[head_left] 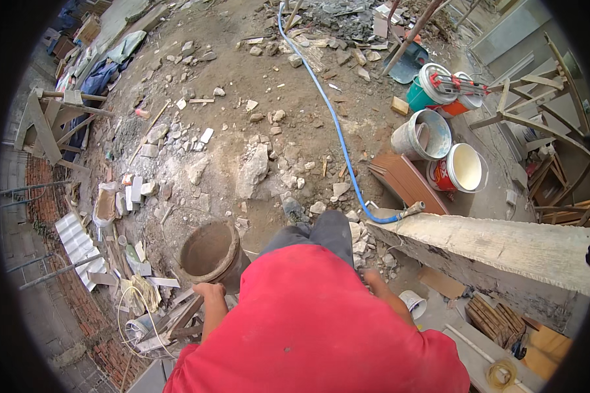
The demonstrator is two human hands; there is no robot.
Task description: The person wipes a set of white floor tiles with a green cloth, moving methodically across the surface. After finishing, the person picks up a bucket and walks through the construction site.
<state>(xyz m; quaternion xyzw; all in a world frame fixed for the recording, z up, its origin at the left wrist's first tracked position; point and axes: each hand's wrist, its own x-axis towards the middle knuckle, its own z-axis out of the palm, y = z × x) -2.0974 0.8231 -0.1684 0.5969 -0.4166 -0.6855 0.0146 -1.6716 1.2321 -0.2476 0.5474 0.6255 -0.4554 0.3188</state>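
My left hand is low on the left, its fingers curled beside the near wall of a round, mud-brown bucket. What the fingers grip is hidden, and I cannot tell whether they touch the bucket. Its wide mouth faces up, and the inside looks coated in dried mud. At the right side of my red shirt is my right hand, its fingers mostly covered by the shirt. Below my dark trousers one shoe shows on the rubble ground.
A blue hose runs down to a low wall on my right. Several buckets stand beyond it, including a whitish one, near brown boards. Broken stones litter the dirt ahead. Scrap wood and a corrugated sheet lie left.
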